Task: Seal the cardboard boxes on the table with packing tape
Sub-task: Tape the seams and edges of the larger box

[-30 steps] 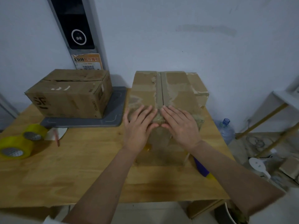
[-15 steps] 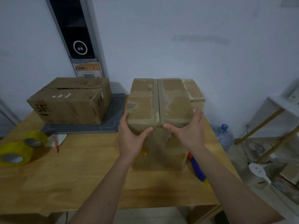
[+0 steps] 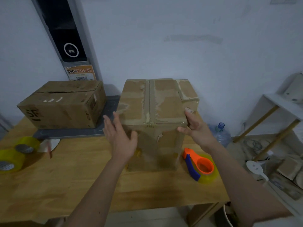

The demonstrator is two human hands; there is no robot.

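A tall cardboard box [image 3: 157, 112] stands at the middle of the wooden table [image 3: 65, 185], flaps closed, a tape strip along its top seam. My right hand [image 3: 195, 128] grips its upper right front corner. My left hand [image 3: 121, 138] is spread flat beside the box's left front edge, fingers apart, contact unclear. An orange and blue tape dispenser [image 3: 200, 166] with yellowish tape lies on the table right of the box. A second, lower cardboard box [image 3: 64, 104] sits at the back left on a grey platform [image 3: 106, 130].
Two yellow tape rolls [image 3: 14, 154] lie at the table's left edge, next to a white disc and a red pen [image 3: 49, 149]. A dark panel device [image 3: 65, 33] is mounted on the wall. A water bottle [image 3: 221, 135], a white shelf [image 3: 278, 112] and floor clutter are to the right.
My hands left the top seam and moved apart to the box's two front corners. The view shifted, so the tape dispenser now shows fully.
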